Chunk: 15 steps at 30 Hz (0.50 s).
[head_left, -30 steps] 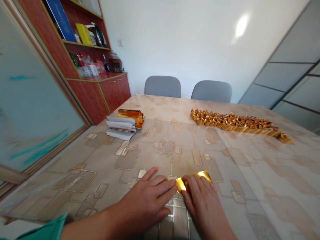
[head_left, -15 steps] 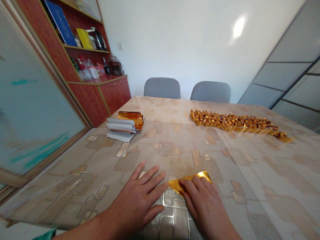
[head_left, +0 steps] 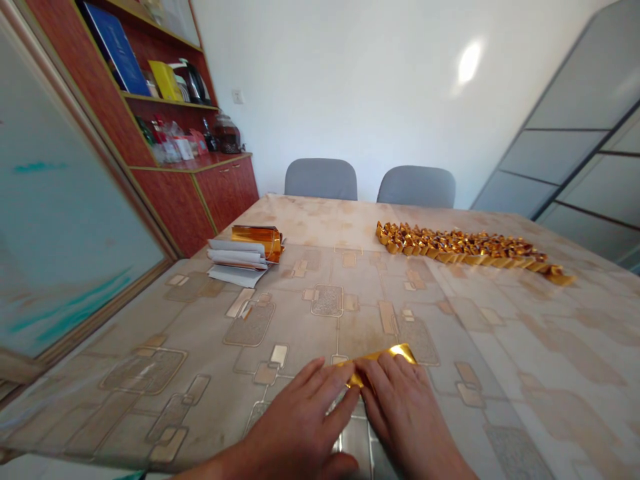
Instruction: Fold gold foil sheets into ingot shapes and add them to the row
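Note:
A sheet of shiny gold foil paper (head_left: 397,351), folded into a narrow pointed shape, lies on the table in front of me. My right hand (head_left: 400,400) has its fingers curled over the paper, gripping it and covering much of it. From the left, my left hand (head_left: 310,413) rests its fingertips on the paper's left end. Its fingers are stretched out close together, with the thumb apart and lower down. Both hands nearly meet over the paper, and the fold beneath them is mostly hidden.
A stack of gold and white paper sheets (head_left: 245,257) lies at the back left of the patterned tablecloth (head_left: 295,313). Toward the back right stretches a long row of folded gold paper pieces (head_left: 460,245). Two grey chairs (head_left: 320,179) stand behind the table.
My left hand has moved right, from lying spread beside the paper to touching its left end, its fingers drawn closer together. My right hand keeps hold of the paper.

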Tool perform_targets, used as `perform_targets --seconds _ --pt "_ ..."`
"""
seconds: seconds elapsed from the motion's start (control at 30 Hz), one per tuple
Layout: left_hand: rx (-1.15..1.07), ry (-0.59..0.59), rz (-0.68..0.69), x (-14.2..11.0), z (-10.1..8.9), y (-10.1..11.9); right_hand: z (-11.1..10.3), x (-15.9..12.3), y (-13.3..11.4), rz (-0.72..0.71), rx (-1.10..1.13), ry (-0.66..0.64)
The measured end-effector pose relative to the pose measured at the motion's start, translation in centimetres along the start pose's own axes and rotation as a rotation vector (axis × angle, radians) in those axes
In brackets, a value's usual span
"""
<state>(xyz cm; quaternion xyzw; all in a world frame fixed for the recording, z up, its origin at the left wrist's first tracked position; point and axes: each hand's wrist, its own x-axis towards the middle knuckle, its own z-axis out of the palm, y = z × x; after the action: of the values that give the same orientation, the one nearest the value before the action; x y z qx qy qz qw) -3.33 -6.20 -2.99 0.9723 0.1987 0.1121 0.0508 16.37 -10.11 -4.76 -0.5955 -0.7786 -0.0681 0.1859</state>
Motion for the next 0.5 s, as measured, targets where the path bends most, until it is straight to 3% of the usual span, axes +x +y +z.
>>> perform_targets --seconds 0.13,0.23,0.37,0.5 --pt "-0.01 -0.039 -0.056 -0.9 -0.4 -0.7 -0.1 -0.1 0.1 -0.029 -0.002 0.033" --pt "0.028 0.0 -0.073 -1.0 -0.7 -1.1 -0.2 -0.2 0.3 -0.017 0.054 0.048" --pt "0.07 0.088 -0.044 -0.3 -0.9 -1.1 -0.4 -0.2 0.5 -0.006 0.167 -0.026" --pt "0.059 0.103 -0.017 0.2 -0.6 -1.3 -0.4 0.1 0.0 0.017 0.145 -0.052"
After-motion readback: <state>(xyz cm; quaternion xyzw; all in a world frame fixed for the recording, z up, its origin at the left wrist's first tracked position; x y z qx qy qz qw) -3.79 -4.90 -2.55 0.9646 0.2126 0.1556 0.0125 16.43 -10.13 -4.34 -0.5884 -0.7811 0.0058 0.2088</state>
